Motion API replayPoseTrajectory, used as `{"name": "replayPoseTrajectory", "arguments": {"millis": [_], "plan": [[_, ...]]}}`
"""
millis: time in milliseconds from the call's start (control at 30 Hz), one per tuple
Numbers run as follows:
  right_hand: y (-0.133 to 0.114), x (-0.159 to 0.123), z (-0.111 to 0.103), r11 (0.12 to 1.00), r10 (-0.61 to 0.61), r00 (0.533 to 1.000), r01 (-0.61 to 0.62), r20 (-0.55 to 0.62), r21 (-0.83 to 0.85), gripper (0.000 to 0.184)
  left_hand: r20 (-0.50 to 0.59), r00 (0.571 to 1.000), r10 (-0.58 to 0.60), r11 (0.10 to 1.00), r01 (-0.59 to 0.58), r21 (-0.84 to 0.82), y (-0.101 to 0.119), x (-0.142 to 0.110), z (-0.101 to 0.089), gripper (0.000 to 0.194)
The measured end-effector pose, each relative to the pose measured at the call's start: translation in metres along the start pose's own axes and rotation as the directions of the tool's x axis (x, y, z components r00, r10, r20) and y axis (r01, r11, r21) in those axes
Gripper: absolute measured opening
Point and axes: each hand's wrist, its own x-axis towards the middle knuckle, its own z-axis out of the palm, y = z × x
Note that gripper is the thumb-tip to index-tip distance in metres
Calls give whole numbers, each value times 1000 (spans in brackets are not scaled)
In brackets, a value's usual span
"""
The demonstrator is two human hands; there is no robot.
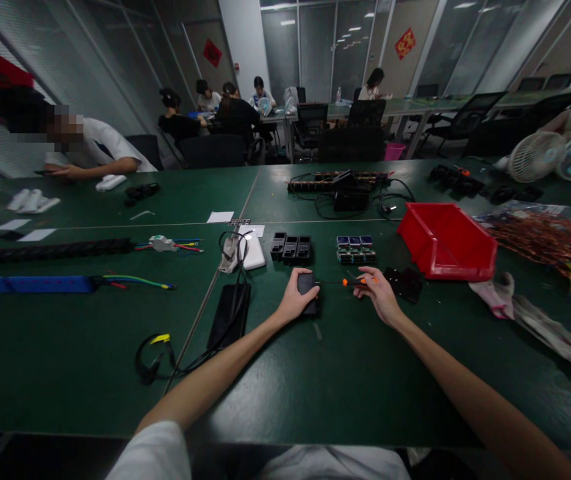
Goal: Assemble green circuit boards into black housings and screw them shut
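My left hand is wrapped round a small black plastic housing and steadies it on the green table. In my right hand is a screwdriver with an orange and black handle, lying level. Its thin shaft points left to the housing's right side; whether the tip touches cannot be made out. Just beyond my hands stand several similar black housings in a row. Right of them sit small circuit boards with screens. Dark flat pieces lie beside my right hand.
A red bin stands to the right, with bundled copper-coloured wires beyond it. On the left lie a black phone under a cable, a white power bank and a blue power strip. A person sits across the table.
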Motion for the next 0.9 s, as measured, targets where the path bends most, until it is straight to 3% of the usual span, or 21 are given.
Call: {"name": "replayPoseTrajectory", "arguments": {"millis": [133,400,900], "plan": [[5,3,-2,993,51,998,-54,-29,-101,33,-9,1000,1,1000,-1,16,-1,0,0,44],[1,-1,-1,976,-28,999,22,-24,-216,31,-3,1000,-4,1000,4,-2,0,0,0,45],[-1,-2,-2,971,-88,996,86,1,-225,27,-9,1000,0,1000,0,4,2,0,0,44]]}}
